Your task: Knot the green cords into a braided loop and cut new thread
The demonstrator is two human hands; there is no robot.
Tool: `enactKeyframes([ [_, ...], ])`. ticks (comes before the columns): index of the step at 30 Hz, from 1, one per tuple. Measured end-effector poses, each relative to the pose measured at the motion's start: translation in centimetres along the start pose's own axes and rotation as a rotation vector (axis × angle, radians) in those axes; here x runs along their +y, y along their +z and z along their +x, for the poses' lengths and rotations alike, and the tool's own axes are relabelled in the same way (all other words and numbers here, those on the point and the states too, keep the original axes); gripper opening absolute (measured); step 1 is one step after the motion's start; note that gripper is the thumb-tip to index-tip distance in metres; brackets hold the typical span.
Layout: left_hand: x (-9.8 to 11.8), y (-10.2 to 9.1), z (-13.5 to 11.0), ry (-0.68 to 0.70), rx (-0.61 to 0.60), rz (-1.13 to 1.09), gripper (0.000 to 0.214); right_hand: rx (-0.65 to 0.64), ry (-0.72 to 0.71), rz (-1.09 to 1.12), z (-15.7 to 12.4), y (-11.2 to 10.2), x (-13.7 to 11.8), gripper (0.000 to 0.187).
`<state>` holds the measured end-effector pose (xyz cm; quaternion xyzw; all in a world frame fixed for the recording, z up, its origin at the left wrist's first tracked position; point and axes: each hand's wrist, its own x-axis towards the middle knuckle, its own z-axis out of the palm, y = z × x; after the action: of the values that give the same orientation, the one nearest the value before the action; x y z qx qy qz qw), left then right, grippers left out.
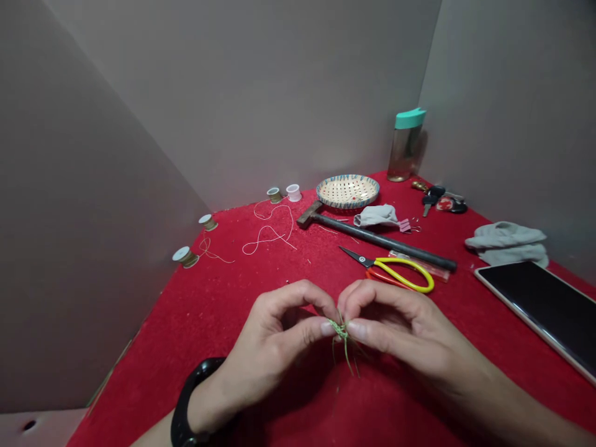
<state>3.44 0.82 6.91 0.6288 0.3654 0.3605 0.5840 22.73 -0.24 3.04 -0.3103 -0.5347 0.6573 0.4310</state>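
Between both hands, over the front middle of the red cloth (pixel 205 329), is a small knotted piece of green cord (pixel 342 332) with several loose strands hanging down. My left hand (pixel 288 329) pinches its left side between thumb and fingertips. On the other side my right hand (pixel 395 323) also pinches the cord, thumb against curled fingers. Part of the knotwork is hidden by the fingertips. Just beyond my right hand lie scissors (pixel 403 273) with yellow and red handles, blades pointing left.
Behind the scissors lies a hammer (pixel 377 239); a woven basket (pixel 348 191) stands farther back. Thread spools (pixel 185 256) and loose white thread (pixel 265 239) are at left. On the right are a tablet (pixel 540 304), grey cloth (pixel 507 242), keys (pixel 433 197) and a bottle (pixel 406 149) by the wall.
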Motion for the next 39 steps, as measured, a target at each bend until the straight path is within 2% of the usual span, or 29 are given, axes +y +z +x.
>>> enactKeyframes([
  [6,0.5,-1.0,-1.0,0.012,-0.111,-0.127,0.009,-0.054,0.027,0.042,0.1,1.1,-1.4,0.012],
  [11,1.2,-2.0,-1.9,0.084,-0.107,-0.059,0.009,-0.068,0.068,-0.024,0.1,2.1,-3.3,0.015],
  [16,1.9,-2.9,-2.6,0.125,-0.109,-0.018,0.014,-0.058,0.030,-0.175,0.3,3.0,-4.5,0.011],
  [21,2.2,-3.6,-3.1,0.134,-0.116,-0.019,0.016,-0.081,0.039,-0.129,0.9,3.9,-4.7,0.008],
  [24,2.1,-4.2,-3.4,0.130,-0.147,-0.017,0.016,-0.155,0.072,-0.102,1.2,3.9,-5.1,0.007],
  [26,2.0,-4.7,-3.6,0.130,-0.175,-0.018,0.015,-0.199,0.105,-0.189,1.4,3.7,-5.8,0.011],
  [30,2.4,-5.8,-4.4,0.123,-0.208,-0.022,0.014,-0.270,0.184,-0.613,1.5,2.7,-7.2,0.012],
  [33,2.8,-6.5,-5.0,0.103,-0.227,-0.030,0.015,-0.314,0.113,-0.780,1.6,1.5,-8.0,0.019],
  [37,2.8,-6.9,-5.3,0.094,-0.235,-0.029,0.014,-0.210,0.011,-0.698,1.8,1.0,-7.8,0.024],
  [39,2.5,-6.9,-5.3,0.100,-0.234,-0.020,0.012,-0.129,-0.003,-0.487,1.9,1.9,-7.2,0.024],
])
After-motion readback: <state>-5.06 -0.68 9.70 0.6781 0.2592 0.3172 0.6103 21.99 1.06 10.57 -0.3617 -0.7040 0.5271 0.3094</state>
